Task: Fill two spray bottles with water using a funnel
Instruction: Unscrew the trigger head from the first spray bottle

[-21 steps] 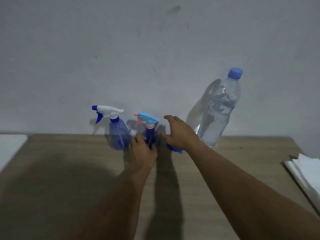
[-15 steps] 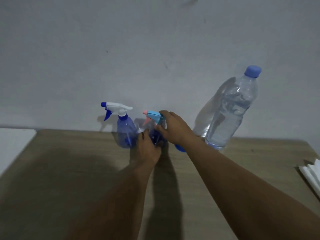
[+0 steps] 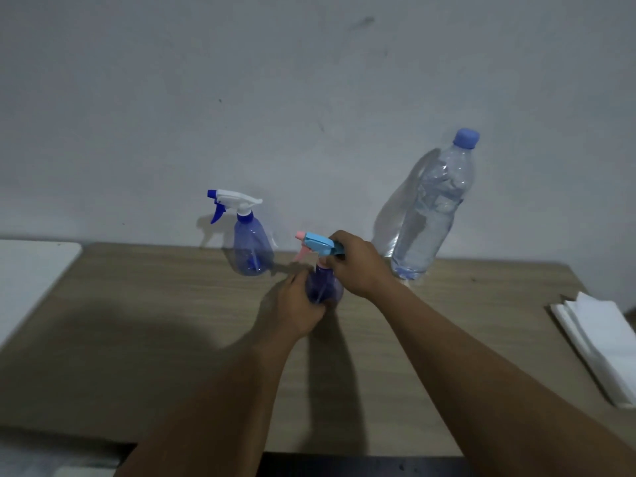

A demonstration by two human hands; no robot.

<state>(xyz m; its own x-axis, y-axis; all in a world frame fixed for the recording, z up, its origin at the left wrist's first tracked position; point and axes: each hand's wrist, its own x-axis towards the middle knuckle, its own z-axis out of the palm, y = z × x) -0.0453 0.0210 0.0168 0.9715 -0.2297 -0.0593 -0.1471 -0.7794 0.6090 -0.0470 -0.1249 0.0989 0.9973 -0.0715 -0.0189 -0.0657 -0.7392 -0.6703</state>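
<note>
Two small blue spray bottles are on the wooden table (image 3: 137,339). The one with a white head and dark blue trigger (image 3: 250,246) stands alone by the wall. The other, with a light blue head and pink trigger (image 3: 323,287), sits nearer to me. My left hand (image 3: 296,308) wraps its body from the left. My right hand (image 3: 358,263) grips the back of its light blue spray head. A large clear water bottle (image 3: 430,215) with a blue cap stands upright to the right. No funnel shows; a blue object seen earlier behind my right hand is hidden.
A stack of white paper napkins (image 3: 605,342) lies at the table's right edge. A white surface (image 3: 31,273) adjoins the table on the left. A grey wall rises directly behind the bottles. The table's near edge runs along the bottom of the view.
Both hands closed on the light-blue-headed spray bottle and drew it toward me, away from the wall and the other sprayer. The camera view also shifted.
</note>
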